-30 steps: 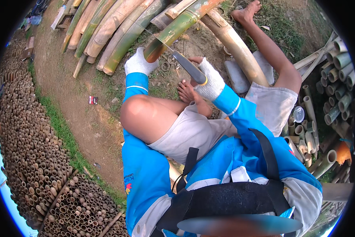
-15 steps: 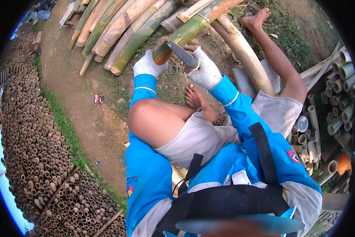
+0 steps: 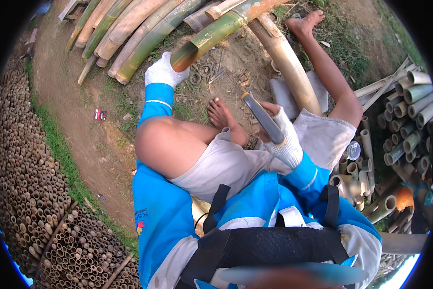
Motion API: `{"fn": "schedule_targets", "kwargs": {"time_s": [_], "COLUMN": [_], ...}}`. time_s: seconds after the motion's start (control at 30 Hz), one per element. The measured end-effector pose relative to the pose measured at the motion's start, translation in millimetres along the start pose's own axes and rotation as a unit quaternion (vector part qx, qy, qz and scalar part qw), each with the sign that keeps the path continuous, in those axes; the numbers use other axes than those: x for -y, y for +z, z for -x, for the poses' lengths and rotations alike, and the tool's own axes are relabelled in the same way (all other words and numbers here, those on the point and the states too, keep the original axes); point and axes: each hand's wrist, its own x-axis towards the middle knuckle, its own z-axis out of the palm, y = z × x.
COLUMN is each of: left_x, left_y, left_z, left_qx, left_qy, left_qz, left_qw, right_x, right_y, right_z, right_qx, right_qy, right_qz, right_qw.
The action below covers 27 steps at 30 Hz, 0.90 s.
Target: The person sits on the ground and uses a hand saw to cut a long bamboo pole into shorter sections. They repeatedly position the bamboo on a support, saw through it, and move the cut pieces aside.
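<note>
Bamboo pole [image 3: 221, 32], top ctr: smooth green skin w/ pale scuffs, round, hollow, slant-cut end w/ brown inside. L hand [image 3: 165, 71], white knit glove, is up against the cut end; fingers partly hidden, can't tell how tight. R hand [image 3: 285, 137], same knit w/ bare fingertips, is wrapped round a grey-handled tool [image 3: 263, 119], well apart from the pole.

Pole passes over upper end of a thick pale trunk [image 3: 289, 62], grey slabs [image 3: 283, 96] either side of it. Bare foot [image 3: 226, 118] sits btwn the hands; L knee [image 3: 161, 137] is right by L sleeve [image 3: 157, 98].

Pole pile [image 3: 144, 33] upper L, cut tubes [image 3: 409, 115] along R edge. Most room: dirt strip [image 3: 79, 96] btwn knee & grass strip [image 3: 57, 139].
</note>
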Motion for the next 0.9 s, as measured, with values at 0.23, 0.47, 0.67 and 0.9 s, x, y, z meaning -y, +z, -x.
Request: {"fn": "schedule_targets", "kwargs": {"time_s": [0.23, 0.47, 0.67, 0.9], "left_x": [6.7, 10.0, 11.0, 6.3], "left_y": [5.9, 6.0, 5.0, 1.1], "left_z": [9.3, -7.9, -3.0, 5.5], "left_qx": [-0.040, -0.002, 0.003, -0.021], "left_qy": [0.052, 0.024, 0.024, 0.048], "left_qz": [0.000, -0.006, 0.006, 0.000], "left_qw": [0.998, 1.000, 1.000, 0.999], "right_x": [-20.9, 5.6, -5.4, -34.0], "right_y": [68.7, -39.4, 18.5, 52.8], "right_z": [-131.0, 120.3, -35.0, -74.0], "right_qx": [-0.010, 0.016, 0.027, -0.025], "right_qy": [-0.079, -0.022, 0.037, -0.125], "right_qz": [0.011, 0.078, -0.035, 0.001], "right_qw": [0.997, 0.997, 0.998, 0.992]}}
